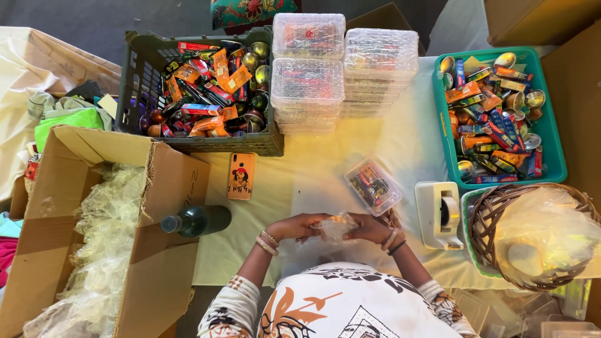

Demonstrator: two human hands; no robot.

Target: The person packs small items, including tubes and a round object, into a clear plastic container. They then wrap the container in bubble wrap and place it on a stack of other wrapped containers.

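Cardboard box [169, 188] on your left brims with clear wrap; the dark crate [141, 69] and teal basket [554, 144] hold mixed sweets. Front and centre, your left hand [294, 226] and right hand [369, 228] pinch the clear packet [335, 226] — keep fingers snug, film taut.

Stacks of clear lidded plastic boxes [341, 62] stood at upper centre. One small filled clear box [373, 186] lay at centre right. A large open brown cardboard carton [169, 188] occupied the lower left.
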